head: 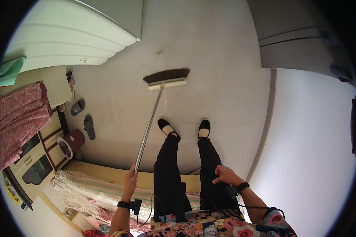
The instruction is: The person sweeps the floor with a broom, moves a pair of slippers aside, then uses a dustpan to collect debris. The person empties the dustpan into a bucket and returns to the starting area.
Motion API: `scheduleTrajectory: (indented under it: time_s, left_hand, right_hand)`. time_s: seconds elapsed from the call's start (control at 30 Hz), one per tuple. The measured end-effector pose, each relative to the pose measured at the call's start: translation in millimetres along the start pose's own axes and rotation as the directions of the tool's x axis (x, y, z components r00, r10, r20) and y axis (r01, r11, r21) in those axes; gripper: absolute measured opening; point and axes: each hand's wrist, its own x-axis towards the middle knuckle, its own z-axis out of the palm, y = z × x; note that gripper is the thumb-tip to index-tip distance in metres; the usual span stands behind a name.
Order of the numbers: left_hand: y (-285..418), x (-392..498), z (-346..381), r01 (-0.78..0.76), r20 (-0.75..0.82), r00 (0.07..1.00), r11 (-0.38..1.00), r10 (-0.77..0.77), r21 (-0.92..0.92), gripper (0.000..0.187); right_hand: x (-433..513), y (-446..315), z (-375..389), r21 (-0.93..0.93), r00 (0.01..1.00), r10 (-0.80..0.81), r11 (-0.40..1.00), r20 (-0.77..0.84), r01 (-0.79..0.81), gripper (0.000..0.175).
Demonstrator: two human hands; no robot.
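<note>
My left hand [130,183] is closed around the metal handle of a broom [148,130]. The handle slopes up and away to a pale broom head [167,84], whose dark brown bristles [166,75] face away from me on the tiled floor. A small patch of brownish debris [160,52] lies beyond the bristles. My right hand [226,174] rests near my right thigh, over the black trousers, with its fingers curled; whether they grip anything does not show. Both wrists wear black straps with cables.
A bed [101,189] with rumpled covers stands behind me. On the left are grey slippers [89,127], a maroon waste bin [74,141], a cabinet [32,166] and a pink patterned cloth [20,121]. A pale wardrobe [65,35] is ahead left, and a white wall [302,142] is to the right.
</note>
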Motion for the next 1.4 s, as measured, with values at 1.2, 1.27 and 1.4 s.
scheduleTrajectory:
  time_s: [1.2,1.27,1.4]
  left_hand:
    - [252,112,15,-0.135,0.075,0.986,0.981,0.147,-0.141,0.050]
    - [223,91,4,-0.116,0.042,0.991,0.980,0.125,-0.160,0.049]
    - [171,56,-18,-0.051,0.019,0.998,0.995,0.053,-0.084,0.048]
  right_hand:
    - [20,-120,-135,0.111,0.989,0.035,0.994,-0.142,-0.019,0.032]
    - [22,-119,-143,0.126,0.993,0.048,0.991,-0.111,-0.034,0.033]
    - [27,-118,-158,0.169,0.995,0.037,0.985,-0.094,-0.021,0.032]
